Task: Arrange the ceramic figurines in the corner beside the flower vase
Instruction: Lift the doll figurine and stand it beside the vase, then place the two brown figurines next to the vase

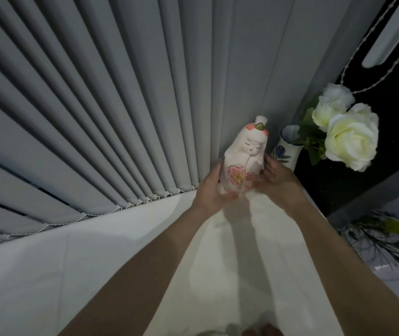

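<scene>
A white ceramic figurine (244,156) with a painted face, pink flower and small pointed hat is held upright between both hands. My left hand (209,187) grips its left side and base. My right hand (277,177) holds its right side. Its base is hidden by my fingers, so I cannot tell whether it touches the white surface (96,263). Just to the right stands the flower vase (288,146), white with blue painted flowers, holding white roses (348,134). No other figurine is in view.
Grey vertical blinds (121,105) hang close behind the figurine, their lower ends reaching the white surface. A dark window pane (392,98) and blind cord (375,47) lie to the right. Thin green stems (387,238) lie at the lower right.
</scene>
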`<state>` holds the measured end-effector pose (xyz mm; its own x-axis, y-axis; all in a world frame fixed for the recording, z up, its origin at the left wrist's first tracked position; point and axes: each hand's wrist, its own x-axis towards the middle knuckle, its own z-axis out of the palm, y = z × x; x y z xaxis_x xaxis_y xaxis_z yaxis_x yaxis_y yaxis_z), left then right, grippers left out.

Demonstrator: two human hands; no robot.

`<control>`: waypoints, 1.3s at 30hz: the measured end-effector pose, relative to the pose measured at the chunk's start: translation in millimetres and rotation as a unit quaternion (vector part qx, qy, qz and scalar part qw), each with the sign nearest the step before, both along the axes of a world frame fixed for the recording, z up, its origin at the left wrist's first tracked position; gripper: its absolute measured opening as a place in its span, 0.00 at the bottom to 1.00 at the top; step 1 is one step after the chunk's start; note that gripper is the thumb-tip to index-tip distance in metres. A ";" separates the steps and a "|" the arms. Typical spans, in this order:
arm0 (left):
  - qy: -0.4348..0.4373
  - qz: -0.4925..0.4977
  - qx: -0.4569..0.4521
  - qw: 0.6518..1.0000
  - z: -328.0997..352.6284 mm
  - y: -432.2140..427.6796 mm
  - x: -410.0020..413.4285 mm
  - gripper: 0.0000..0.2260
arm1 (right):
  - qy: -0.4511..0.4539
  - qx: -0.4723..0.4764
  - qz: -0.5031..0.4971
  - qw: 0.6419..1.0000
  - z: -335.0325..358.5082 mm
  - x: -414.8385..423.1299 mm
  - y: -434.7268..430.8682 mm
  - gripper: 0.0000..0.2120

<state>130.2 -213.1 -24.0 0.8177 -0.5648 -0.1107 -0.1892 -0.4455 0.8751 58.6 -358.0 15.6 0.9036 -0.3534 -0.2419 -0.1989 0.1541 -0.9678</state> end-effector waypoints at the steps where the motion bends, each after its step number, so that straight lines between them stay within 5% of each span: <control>1: 0.002 0.006 0.018 1.000 1.4 3.8 -4.6 0.43 | 0.000 -0.005 -0.003 1.000 1.9 -4.6 1.8 0.32; 7: 0.032 0.017 0.050 0.998 17.3 45.2 -67.0 0.45 | 0.060 -0.113 0.006 0.992 -1.0 -61.3 15.6 0.31; 15: 0.077 -0.235 0.191 0.950 12.8 109.7 -184.0 0.55 | 0.124 -0.176 0.218 0.952 -6.6 -175.4 35.8 0.32; 20: -0.022 -0.305 0.254 0.918 -1.0 109.6 -215.2 0.40 | 0.126 -0.203 0.298 0.924 -21.7 -219.5 48.5 0.37; 25: -0.086 -0.291 0.290 0.908 -6.0 93.5 -218.1 0.22 | 0.114 -0.190 0.284 0.933 -39.1 -234.3 58.5 0.37; 32: -0.084 -0.253 0.264 0.927 -9.6 77.8 -217.6 0.20 | 0.076 -0.234 0.205 0.947 -53.7 -237.4 70.3 0.16; 39: -0.057 -0.112 0.176 0.976 -4.9 54.9 -177.2 0.08 | 0.083 -0.267 0.099 0.955 -58.0 -210.6 38.9 0.21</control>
<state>-47.0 -158.1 -28.9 0.6967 -0.6738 -0.2460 -0.4035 -0.6517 0.6422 -152.0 -319.1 -42.4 0.9300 -0.2935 -0.2212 -0.3314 -0.4093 -0.8501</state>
